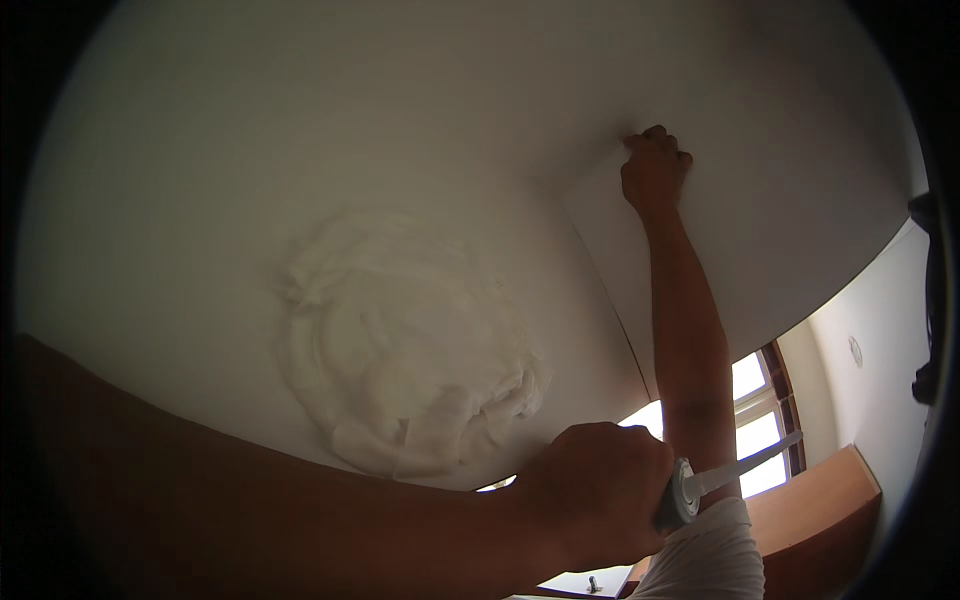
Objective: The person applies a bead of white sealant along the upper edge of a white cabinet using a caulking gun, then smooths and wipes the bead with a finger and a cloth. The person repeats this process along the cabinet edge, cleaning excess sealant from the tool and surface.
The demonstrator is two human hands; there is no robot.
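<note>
The fingers of the left hand [605, 490] were wrapped fully round a tube [676, 497], its nozzle [748, 467] aimed rightward and passing in front of the other forearm. The right hand [655, 172] was raised with its fingers bent against a panel [800, 220], near the upper end of a dark seam [609, 290]; whether they pinched anything I could not tell.

The work looked unfinished: the tube was in hand with its nozzle on, yet the tip was well away from the seam, where no filling could be made out. Left of the seam, a raised, pale, roundish patch [400, 340] stood on the white surface [220, 170], its material unclear.

The tube was the one container near the hands; its contents were hidden. Beyond lay a window [760, 440] and a wooden piece [825, 495].
</note>
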